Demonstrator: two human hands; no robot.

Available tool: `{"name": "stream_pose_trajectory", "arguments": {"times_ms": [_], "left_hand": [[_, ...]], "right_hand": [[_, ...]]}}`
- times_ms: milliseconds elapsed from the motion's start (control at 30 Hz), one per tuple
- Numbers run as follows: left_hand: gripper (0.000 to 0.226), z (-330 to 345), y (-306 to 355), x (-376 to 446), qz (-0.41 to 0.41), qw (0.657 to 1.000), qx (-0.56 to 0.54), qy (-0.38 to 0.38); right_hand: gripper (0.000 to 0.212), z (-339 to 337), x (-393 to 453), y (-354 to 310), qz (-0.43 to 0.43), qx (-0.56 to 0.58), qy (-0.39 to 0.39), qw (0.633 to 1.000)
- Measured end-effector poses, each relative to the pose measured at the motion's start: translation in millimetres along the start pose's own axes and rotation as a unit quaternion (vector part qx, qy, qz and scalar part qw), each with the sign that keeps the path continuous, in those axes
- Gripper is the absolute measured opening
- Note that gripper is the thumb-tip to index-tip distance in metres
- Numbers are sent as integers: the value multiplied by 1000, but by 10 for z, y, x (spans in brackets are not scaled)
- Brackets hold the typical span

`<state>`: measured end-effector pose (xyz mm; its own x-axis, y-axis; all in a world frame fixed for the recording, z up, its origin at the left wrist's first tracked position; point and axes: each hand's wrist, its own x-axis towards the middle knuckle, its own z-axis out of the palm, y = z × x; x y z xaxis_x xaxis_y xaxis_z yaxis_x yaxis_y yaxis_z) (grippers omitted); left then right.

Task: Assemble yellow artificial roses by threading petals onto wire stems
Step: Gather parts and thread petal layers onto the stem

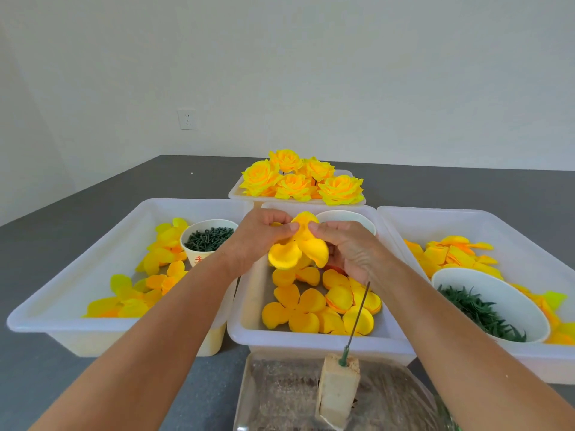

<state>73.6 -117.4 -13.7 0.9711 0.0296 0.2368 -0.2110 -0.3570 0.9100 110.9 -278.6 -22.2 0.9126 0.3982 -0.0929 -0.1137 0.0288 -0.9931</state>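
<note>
One petal piece (pixel 298 244) between both hands (pixel 306 241)

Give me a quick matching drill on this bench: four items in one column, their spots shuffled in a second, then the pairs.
Items:
1. finished roses
2. wire stem
3. cup of dark green pieces
4. petal piece

Spots:
A. standing in the foam block
B. in the left tray
C. pinched by the left hand and right hand
D. in the far tray

Pairs: 1-D, 2-A, 3-B, 4-C
</note>
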Motion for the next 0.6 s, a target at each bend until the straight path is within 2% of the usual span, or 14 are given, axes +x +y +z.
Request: {"name": "stream_pose_trajectory", "arguments": {"times_ms": [133, 233, 333, 500, 600], "left_hand": [[21, 18, -22, 4, 39, 995, 51, 73], [27, 20, -11, 9, 48, 995, 27, 80], [31, 22, -13, 24, 38, 996, 11, 78], [21, 31, -11, 12, 22, 999, -31, 31], [20, 26, -6, 12, 14, 996, -86, 21]], "right_hand": [[53, -4, -21, -18, -34, -47, 6, 998], [41, -44, -25, -18, -31, -68, 29, 997], [33, -64, -43, -36, -31, -32, 43, 998], [8, -101, -62, -110, -54, 62, 5, 997], [7, -123, -80, -138, -58, 70, -6, 996]]}}
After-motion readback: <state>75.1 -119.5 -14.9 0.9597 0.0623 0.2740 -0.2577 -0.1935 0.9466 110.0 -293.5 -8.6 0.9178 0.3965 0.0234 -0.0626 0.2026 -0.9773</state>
